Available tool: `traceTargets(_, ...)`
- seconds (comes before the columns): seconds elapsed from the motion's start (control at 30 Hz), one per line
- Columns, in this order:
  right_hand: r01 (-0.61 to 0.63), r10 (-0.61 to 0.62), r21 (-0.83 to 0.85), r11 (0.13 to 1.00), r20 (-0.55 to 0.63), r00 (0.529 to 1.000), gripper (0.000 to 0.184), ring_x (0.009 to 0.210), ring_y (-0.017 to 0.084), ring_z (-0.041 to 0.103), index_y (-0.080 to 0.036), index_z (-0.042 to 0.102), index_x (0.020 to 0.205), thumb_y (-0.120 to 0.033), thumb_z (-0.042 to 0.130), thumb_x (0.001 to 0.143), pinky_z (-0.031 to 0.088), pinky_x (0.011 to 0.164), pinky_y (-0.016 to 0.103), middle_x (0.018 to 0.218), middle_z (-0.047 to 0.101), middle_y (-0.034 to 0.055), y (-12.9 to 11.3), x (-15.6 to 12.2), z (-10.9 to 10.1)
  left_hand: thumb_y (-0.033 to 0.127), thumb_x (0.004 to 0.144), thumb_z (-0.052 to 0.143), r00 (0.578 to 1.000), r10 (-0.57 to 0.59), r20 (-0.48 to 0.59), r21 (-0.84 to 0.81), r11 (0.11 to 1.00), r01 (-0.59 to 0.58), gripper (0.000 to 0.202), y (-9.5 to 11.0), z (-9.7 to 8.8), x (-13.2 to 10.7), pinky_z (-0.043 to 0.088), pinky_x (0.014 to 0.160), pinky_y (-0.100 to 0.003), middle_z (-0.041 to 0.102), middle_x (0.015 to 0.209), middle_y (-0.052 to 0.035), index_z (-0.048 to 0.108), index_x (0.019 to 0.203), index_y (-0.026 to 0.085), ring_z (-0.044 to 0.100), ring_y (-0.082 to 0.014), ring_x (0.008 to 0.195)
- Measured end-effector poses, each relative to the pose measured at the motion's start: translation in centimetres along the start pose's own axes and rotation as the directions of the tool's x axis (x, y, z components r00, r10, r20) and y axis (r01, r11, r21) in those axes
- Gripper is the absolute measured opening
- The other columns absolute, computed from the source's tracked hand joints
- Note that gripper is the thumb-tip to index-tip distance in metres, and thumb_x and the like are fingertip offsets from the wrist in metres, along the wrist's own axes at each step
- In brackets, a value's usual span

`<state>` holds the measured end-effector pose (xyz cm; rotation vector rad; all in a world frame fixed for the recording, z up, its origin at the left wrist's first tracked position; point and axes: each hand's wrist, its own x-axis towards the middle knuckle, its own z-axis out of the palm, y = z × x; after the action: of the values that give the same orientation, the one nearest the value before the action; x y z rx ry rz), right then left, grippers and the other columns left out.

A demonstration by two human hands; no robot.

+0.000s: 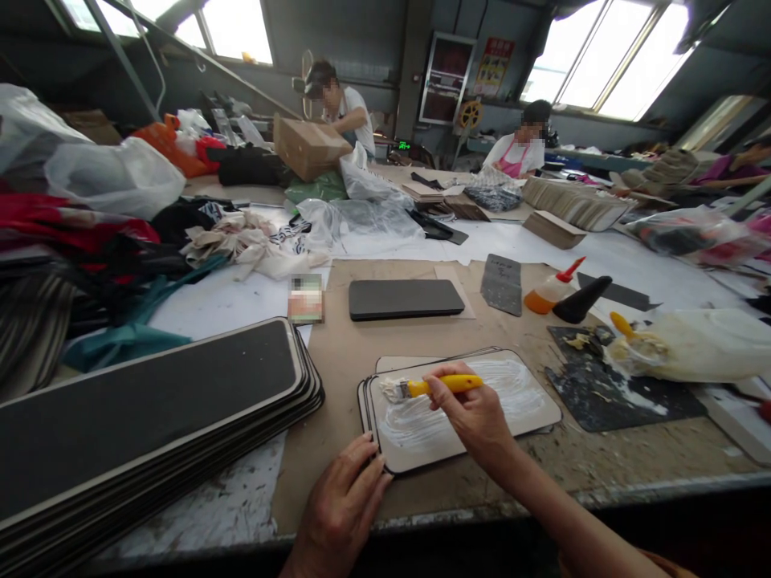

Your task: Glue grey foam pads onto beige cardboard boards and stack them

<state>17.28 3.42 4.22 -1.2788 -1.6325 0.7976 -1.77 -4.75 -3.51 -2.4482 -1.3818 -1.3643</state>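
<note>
My right hand (479,421) is closed around the yellow handle of a paintbrush (415,388). Whitish paste clings to the bristles, which touch the left part of a beige rounded panel (415,457). Streaks of white glue cover much of that panel, and it lies on top of a small stack of dark-edged panels. At the stack's lower left corner, my left hand (343,502) rests with its fingers stretched out against the edge. Behind the stack lies a dark grey rounded block (406,299).
A tall pile of long dark panels (181,401) stands at left. To the right are a glue bottle with red nozzle (551,291), a black cone-shaped object (581,301), a paste-smeared dark board (608,397) and a whitish plastic container (704,345) holding another yellow-handled brush. Co-workers sit beyond.
</note>
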Motion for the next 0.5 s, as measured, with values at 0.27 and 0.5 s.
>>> traceTargets(0.27,0.043,-0.228,-0.708,0.705,-0.168,0.959,0.034,0.064,0.022,0.058,-0.022,0.054,0.076,-0.053,0.041,0.083,0.044,0.06,0.033,0.07,0.06,0.0055,1.0,3.2,-9.4,0.013,0.084,0.052,1.0,-0.007,-0.006,-0.045,0.999,0.006,0.018,-0.4,-0.1,0.1,0.054,0.087,-0.026,0.067,0.098,-0.0088,0.061,0.099,0.015,0.062,-0.0187,0.103)
traceTargets(0.5,0.362,-0.184,-0.684,0.633,0.321,0.929,0.023,0.064,0.017,0.055,-0.021,0.054,0.086,-0.033,0.035,0.091,0.041,0.06,0.027,0.073,0.058,0.0033,2.0,12.0,-6.9,0.017,0.087,0.048,0.979,0.086,-0.185,0.171,0.984,-0.055,0.016,-2.6,-0.5,0.0,0.054,0.078,-0.015,0.071,0.086,-0.0036,0.062,0.095,0.018,0.068,-0.0117,0.085)
